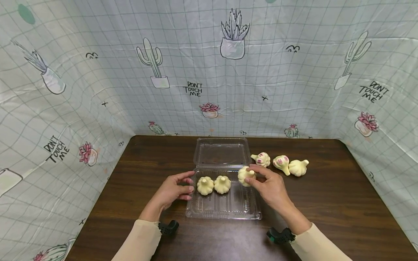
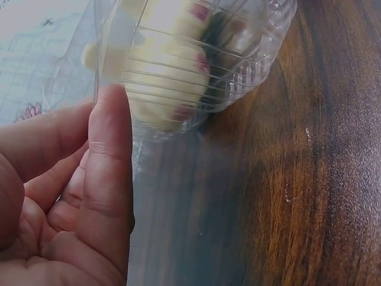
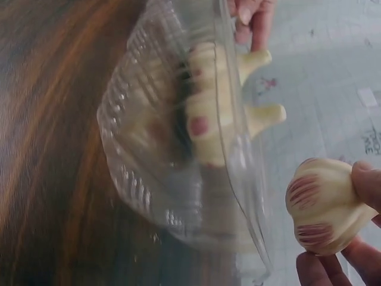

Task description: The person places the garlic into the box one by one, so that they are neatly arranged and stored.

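A clear plastic clamshell container [image 1: 223, 214] lies with its lid folded back on the table. Two garlic bulbs [image 1: 205, 186] stand side by side in its left half, stems up. My left hand [image 1: 171, 190] pinches the container's left rim between thumb and fingers, as the left wrist view [image 2: 110, 161] shows of the thumb side. With thumb and fingertips, my right hand [image 1: 273, 186] holds a third garlic bulb [image 1: 243, 176] above the container's right back part. Purple streaks mark the underside of this held bulb [image 3: 321, 205] in the right wrist view.
Behind the base lies the transparent lid [image 1: 222, 154]. Three more garlic bulbs [image 1: 298, 168] rest on the dark wooden table [image 1: 333, 203], right of the lid. A cactus-print curtain [image 1: 209, 72] surrounds the table's back and sides.
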The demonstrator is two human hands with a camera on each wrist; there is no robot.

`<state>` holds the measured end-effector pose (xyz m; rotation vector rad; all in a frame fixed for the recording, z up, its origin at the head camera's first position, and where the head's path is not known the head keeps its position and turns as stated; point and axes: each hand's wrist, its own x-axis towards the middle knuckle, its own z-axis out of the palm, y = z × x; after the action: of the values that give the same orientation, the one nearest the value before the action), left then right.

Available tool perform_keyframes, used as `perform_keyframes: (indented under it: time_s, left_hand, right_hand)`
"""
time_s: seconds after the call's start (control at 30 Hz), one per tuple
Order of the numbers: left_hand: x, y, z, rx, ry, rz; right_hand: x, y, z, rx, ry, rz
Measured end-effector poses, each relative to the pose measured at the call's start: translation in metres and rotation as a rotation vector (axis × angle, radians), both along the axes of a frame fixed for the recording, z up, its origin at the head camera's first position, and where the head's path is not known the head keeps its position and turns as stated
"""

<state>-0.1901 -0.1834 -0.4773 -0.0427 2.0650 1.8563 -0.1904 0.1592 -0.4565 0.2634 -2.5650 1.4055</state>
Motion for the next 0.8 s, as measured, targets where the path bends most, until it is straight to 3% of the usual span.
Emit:
perform_keyframes:
  time_s: [0.5, 0.8]
  left_hand:
    - [0.0, 0.001, 0.0, -0.004, 0.004, -0.01]
    - [0.0, 0.0, 0.003, 0.011, 0.012, -0.035]
  right_hand:
    - [-0.003, -0.01, -0.014, 0.099, -0.015, 0.023]
    - [-0.006, -0.011, -0.03, 0.16, 0.106, 0.038]
